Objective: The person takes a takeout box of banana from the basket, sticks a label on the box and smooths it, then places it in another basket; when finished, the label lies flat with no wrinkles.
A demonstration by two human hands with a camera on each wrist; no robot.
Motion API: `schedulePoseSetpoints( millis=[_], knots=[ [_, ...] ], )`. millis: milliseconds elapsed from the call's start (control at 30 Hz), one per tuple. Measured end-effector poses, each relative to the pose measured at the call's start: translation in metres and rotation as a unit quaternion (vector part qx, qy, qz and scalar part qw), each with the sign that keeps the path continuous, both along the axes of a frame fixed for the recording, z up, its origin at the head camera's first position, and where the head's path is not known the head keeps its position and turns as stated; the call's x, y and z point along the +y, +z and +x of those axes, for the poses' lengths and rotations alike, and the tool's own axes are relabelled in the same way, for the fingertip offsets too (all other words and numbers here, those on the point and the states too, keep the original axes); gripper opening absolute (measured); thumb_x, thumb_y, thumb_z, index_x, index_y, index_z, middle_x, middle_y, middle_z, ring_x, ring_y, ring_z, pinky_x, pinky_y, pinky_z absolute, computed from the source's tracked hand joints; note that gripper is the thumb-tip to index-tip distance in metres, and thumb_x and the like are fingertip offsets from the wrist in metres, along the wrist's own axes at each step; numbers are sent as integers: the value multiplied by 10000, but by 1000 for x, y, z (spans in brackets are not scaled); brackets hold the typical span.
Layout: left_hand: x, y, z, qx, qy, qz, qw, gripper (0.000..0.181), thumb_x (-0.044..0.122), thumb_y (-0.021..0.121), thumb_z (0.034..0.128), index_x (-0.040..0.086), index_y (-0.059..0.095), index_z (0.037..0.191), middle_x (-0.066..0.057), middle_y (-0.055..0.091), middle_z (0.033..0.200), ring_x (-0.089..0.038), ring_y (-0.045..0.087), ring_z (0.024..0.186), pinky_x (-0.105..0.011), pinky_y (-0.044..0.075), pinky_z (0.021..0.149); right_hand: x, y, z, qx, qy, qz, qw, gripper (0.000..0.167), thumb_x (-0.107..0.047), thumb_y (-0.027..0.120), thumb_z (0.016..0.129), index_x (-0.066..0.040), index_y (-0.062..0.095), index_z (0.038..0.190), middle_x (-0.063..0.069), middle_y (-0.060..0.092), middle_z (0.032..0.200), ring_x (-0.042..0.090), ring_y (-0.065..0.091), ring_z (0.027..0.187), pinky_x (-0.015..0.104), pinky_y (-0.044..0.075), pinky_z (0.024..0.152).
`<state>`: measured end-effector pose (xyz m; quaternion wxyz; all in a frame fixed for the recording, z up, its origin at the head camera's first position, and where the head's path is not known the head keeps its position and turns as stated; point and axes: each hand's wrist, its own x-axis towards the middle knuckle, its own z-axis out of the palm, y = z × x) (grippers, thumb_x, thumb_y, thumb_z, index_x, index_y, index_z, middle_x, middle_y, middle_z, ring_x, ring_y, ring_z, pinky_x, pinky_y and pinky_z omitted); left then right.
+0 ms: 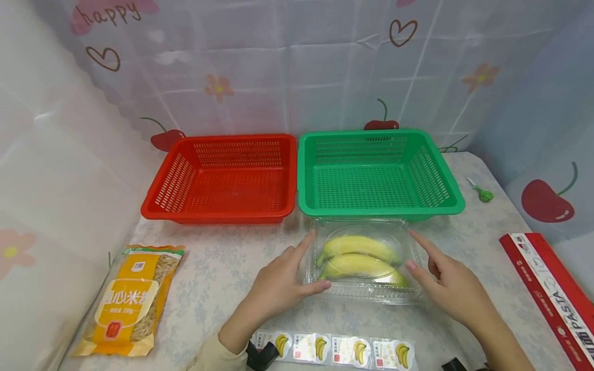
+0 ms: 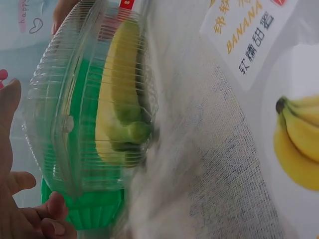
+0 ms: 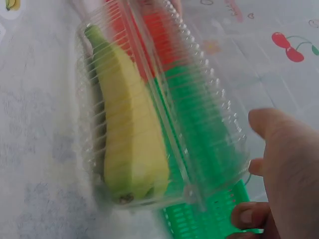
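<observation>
A clear plastic clamshell box [image 1: 366,296] with two yellow-green bananas [image 1: 357,264] in it sits on the table before the green basket, its lid down. At the box's left side is my left hand [image 1: 283,275], index finger by the far corner and thumb near the front edge. My right hand [image 1: 447,286] is on the opposite side, index finger and thumb spread along the edge. Neither hand grips the box; whether the fingertips touch it I cannot tell. Both wrist views show the ribbed box wall with the bananas [image 2: 117,94] behind it.
Behind the box stand a red basket [image 1: 218,219] and a green basket [image 1: 380,211], side by side. A yellow pasta bag [image 1: 132,301] lies left, a long red pasta box [image 1: 552,293] right. A strip of banana stickers [image 1: 336,350] lies in front; a small green object [image 1: 484,195] lies far right.
</observation>
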<state>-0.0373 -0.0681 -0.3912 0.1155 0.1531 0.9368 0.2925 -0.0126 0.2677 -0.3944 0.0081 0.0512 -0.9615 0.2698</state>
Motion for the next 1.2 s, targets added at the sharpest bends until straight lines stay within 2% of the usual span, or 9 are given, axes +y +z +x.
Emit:
schedulePoseSetpoints(
  millis=[67,200,300,433,567,700,867,1000,1200],
  knots=[
    [-4,3,3,168,117,-14,9998,970,714,652,804,470,103,1565,-51,595,1235,-179,610,879,-325,465,609,-3,3,2,339,-57,29,9994,647,-417,645,954,-326,370,1532,-42,350,627,40,219,491,261,225,432],
    [-18,13,10,301,241,251,9989,896,664,662,834,504,145,1548,-50,554,1252,-195,611,928,-346,485,638,-12,11,7,995,12,-182,9949,593,-321,720,913,-253,498,1459,-46,358,651,10,221,526,245,221,459],
    [-33,20,17,376,231,496,9978,877,582,704,848,544,151,1527,32,531,1246,-172,591,1065,-364,505,724,-23,17,11,1483,293,-474,9874,568,-207,768,873,-217,560,1401,-67,391,689,1,283,565,207,261,492],
    [-54,23,25,407,209,597,9972,880,472,775,833,549,215,1508,140,493,1132,-80,520,1027,-288,469,746,-44,24,17,1868,892,-1000,9732,616,-70,803,807,-199,586,1369,-110,431,761,-14,336,590,128,302,518],
    [-79,23,37,198,213,448,9986,812,437,813,803,526,340,1458,160,503,1117,-122,512,985,-260,459,746,-68,26,24,1722,1523,-1561,9606,618,-28,789,806,-197,582,1363,-133,478,858,-36,363,587,116,343,511],
    [-104,17,51,-395,251,224,9987,693,433,838,771,474,471,1357,127,545,1132,-155,512,984,-271,483,780,-93,25,27,1384,2067,-1920,9493,561,-68,761,856,-225,571,1360,-152,530,944,-30,409,585,118,377,506],
    [-127,4,65,-1011,-65,-119,9948,607,431,852,745,325,580,1277,118,556,1102,-131,514,1025,-285,505,831,-124,20,32,1247,2802,-2173,9267,499,-136,721,909,-218,560,1374,-128,570,978,-65,415,595,79,381,533],
    [-137,-8,72,-1201,-235,-265,9921,549,410,872,718,321,619,1197,127,530,1017,-100,489,960,-249,468,800,-146,16,36,1046,3333,-2363,9067,458,-170,672,952,-211,542,1389,-83,586,1033,-102,413,608,62,392,554],
    [-144,-19,77,-1036,-222,-381,9936,483,370,877,714,320,627,1125,150,507,933,-55,466,892,-242,442,767,-175,9,39,554,3783,-2235,8966,408,-245,616,993,-261,529,1391,-111,579,1044,-113,391,610,39,384,573]
  ],
)
